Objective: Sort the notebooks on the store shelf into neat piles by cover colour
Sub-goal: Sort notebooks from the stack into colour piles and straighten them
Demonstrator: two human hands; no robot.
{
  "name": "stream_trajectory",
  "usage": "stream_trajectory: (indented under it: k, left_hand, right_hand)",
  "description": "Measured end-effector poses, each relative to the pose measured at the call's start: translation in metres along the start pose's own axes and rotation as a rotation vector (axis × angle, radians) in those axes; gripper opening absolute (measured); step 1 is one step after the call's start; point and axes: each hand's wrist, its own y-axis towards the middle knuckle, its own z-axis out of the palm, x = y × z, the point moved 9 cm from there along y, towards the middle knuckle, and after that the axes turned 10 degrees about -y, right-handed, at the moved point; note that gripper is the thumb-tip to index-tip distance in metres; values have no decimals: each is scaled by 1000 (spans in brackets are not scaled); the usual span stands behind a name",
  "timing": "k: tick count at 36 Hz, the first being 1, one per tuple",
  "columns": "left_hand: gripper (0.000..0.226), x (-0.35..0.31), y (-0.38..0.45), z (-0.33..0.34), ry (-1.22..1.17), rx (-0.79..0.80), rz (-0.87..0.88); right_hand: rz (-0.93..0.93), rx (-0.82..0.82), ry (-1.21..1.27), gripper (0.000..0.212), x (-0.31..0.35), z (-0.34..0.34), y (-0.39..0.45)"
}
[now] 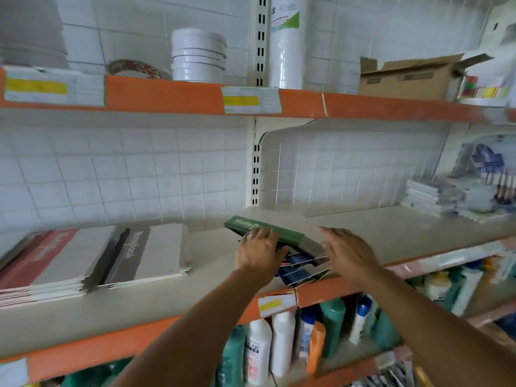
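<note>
The shelf (391, 233) is flat, pale, orange-lipped, and on its left sit 2 squared piles: red pile (42, 263), grey pile (145, 252). Centre front, a splayed stack (296, 252), green cover on top, blue ones fanned beneath, slick thin card, light, floppy, likely to slide. Left hand (258, 250) presses flat on the green cover; right hand (346, 252) hovers open just beside. Best pinch near the spines, I'd say.
</note>
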Motion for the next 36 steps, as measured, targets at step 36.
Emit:
stream_trajectory:
  k: [36]
  left_hand:
    - [62,-33,17,45,119,52,-148]
  right_hand:
    - [-397,132,318,48,9,41,41]
